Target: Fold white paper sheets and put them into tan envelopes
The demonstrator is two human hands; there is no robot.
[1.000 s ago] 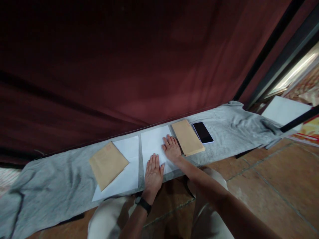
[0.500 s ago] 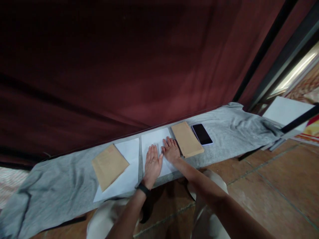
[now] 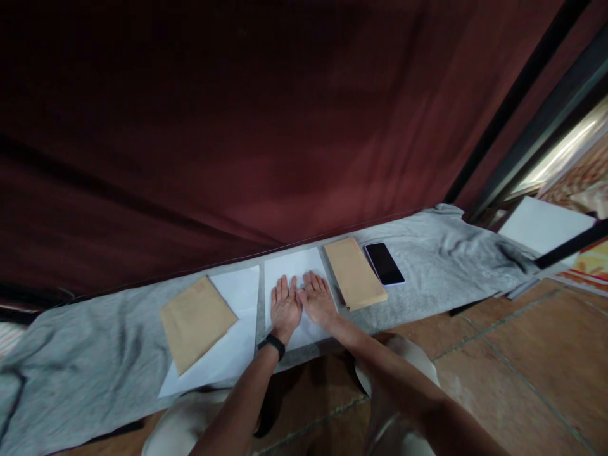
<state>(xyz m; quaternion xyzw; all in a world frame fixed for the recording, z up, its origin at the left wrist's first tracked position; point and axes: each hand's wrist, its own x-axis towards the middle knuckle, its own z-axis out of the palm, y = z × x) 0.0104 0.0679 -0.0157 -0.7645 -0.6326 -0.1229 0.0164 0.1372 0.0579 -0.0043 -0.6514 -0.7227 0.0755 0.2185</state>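
Note:
My left hand [image 3: 285,307] lies flat on a white sheet of paper [image 3: 289,263], fingers stretched out, a dark band around its wrist. Beside it my right hand [image 3: 318,301] rests on the same sheet, also flat, the thumbs close together. Neither hand grips anything. To the right of the sheet is a stack of brown envelopes [image 3: 355,272]. On the left a single brown envelope [image 3: 197,324] lies askew over another white sheet [image 3: 241,345]. The hands cover part of the middle sheet.
A phone [image 3: 384,263] with a dark screen lies right of the envelope stack. Grey cloth [image 3: 109,354] covers the long narrow bench. Behind it hangs a dark red curtain [image 3: 266,158]. A white board-like object [image 3: 546,228] stands at the right, above the tiled floor [image 3: 532,354].
My right hand has slid from the sheet's right edge toward its middle, closer to my left hand. Both hands stay flat on the paper. The view has shifted slightly.

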